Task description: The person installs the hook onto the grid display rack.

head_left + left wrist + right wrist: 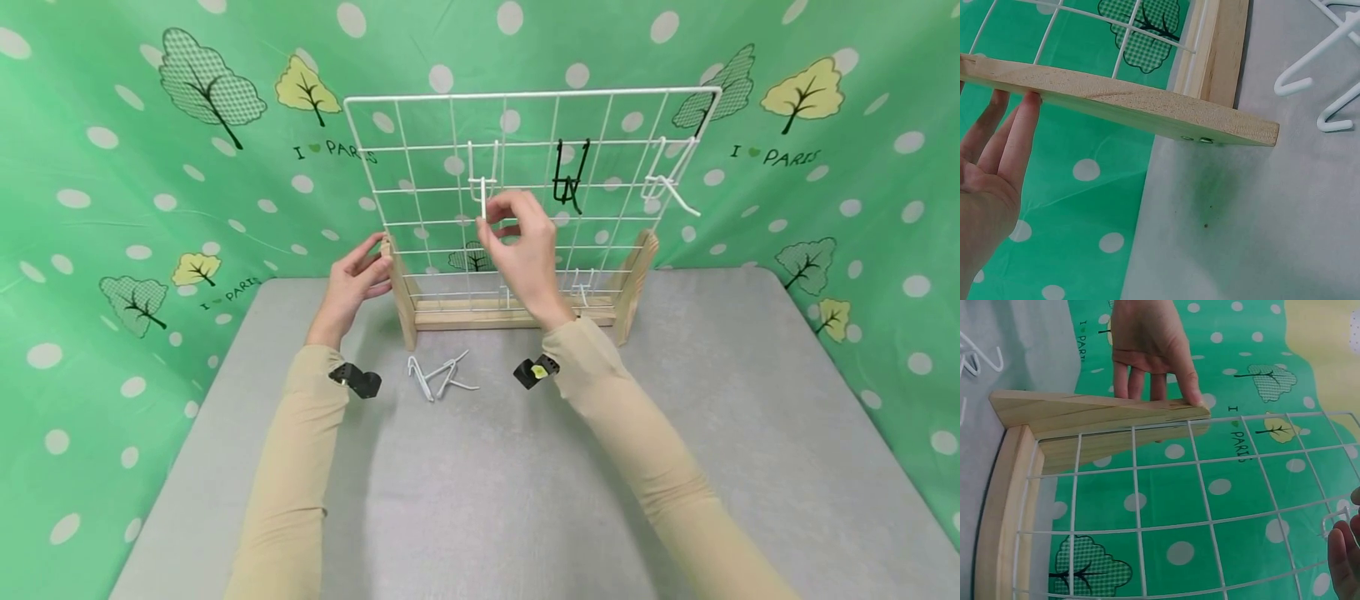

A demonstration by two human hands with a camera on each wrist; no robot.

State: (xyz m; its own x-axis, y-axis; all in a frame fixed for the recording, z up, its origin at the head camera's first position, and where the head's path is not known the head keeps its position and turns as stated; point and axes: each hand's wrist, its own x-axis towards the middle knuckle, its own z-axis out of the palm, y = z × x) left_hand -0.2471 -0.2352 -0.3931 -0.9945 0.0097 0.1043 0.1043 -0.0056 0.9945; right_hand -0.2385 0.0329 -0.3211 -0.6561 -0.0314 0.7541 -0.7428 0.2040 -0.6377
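Observation:
A white wire grid panel (528,96) stands upright in a wooden stand (517,319). My left hand (352,287) holds the upper end of the stand's left side post (400,296). Its fingers lie along the outer face in the left wrist view, while in the right wrist view one digit rests at the post's tip. On the grid's upper left part hangs a white wire hook (483,190). My right hand (525,246) pinches the front prong of this hook between thumb and fingers. Only its fingertips show in the right wrist view.
To the right on the grid hang a black hook (567,185) and another white hook (660,183). Lower down hangs a small white hook (582,289). Loose white hooks (423,379) lie on the grey table (450,500). A green dotted curtain (135,200) surrounds it.

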